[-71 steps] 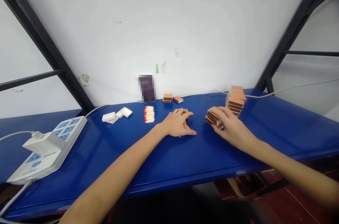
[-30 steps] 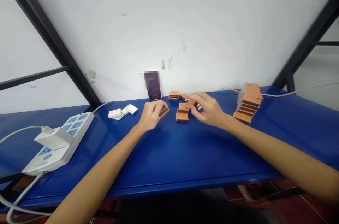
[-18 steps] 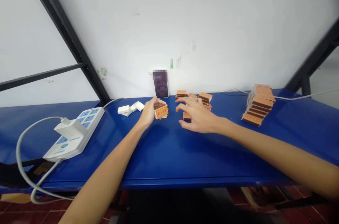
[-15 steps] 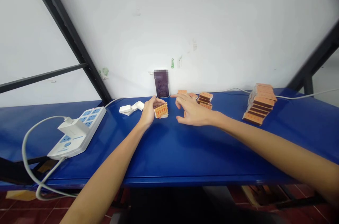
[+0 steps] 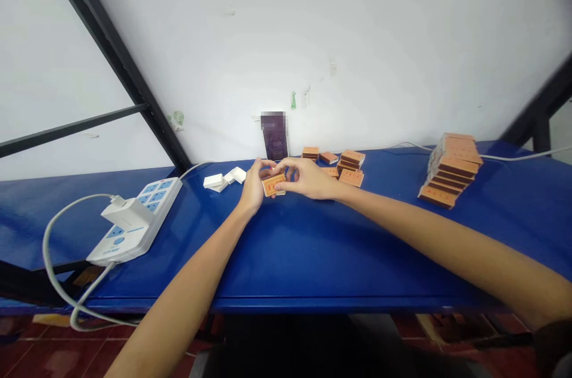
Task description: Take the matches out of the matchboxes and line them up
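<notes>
An orange matchbox [image 5: 271, 185] with red printing is held upright between my two hands, just in front of the phone. My left hand [image 5: 252, 188] is closed around its left side. From the right, my right hand [image 5: 309, 179] pinches it, the thumb across its printed face and the fingers behind. Pale edges show behind and under the box, but my hands hide how many pieces are there. To the right of my right hand sit several matchboxes [image 5: 351, 177], some stacked. White matchbox trays [image 5: 213, 180] lie left of my left hand.
A dark phone [image 5: 276, 142] leans on the wall. A white power strip [image 5: 145, 220] with a plugged-in charger and looping cable occupies the left of the blue table [image 5: 322, 265]. A tall matchbox stack [image 5: 453, 169] stands at the right. Black frame posts rise on both sides.
My right hand has moved left from beside the loose matchboxes and now grips the matchbox in my left hand. The camera view has shifted slightly.
</notes>
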Motion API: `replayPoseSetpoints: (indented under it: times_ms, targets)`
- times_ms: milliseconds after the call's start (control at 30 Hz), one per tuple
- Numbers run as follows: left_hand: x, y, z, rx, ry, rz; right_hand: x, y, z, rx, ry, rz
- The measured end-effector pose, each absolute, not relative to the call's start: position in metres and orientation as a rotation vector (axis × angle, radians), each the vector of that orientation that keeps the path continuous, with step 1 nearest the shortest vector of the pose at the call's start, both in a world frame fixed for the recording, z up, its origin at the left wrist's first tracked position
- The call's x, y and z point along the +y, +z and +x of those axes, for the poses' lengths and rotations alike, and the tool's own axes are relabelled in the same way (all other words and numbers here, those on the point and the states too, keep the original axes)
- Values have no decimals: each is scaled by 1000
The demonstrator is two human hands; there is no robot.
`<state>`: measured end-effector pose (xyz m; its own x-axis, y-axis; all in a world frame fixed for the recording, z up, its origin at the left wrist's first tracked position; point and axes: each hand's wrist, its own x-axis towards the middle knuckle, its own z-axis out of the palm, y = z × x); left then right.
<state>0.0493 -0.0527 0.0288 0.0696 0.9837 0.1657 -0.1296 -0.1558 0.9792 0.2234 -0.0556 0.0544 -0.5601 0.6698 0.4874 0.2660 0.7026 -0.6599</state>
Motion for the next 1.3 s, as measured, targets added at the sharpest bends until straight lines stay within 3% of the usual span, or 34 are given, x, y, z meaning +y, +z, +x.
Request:
replayPoseSetpoints:
  times_ms: [200, 400, 633, 867, 1033, 1300]
  targets:
    - [-54, 29, 46, 891, 1420, 1468, -43, 52, 221, -1675, 1109, -736]
    - [-67, 33, 47, 1068, 1587, 1919, -33, 60, 228, -1352, 1221, -723]
    - [-65, 30, 45, 1113, 1585, 1955, -31, 61, 231, -1307, 1272, -724]
    - [-55, 31, 42, 996, 1512, 1703, -28, 59, 235, -1541, 1115, -758]
    - [-47, 31, 37, 1016, 1252, 1499, -31, 62, 237, -1857, 889, -711]
    - [-46, 37, 18, 945, 1174, 1696, -36, 60, 245, -2025, 755, -866]
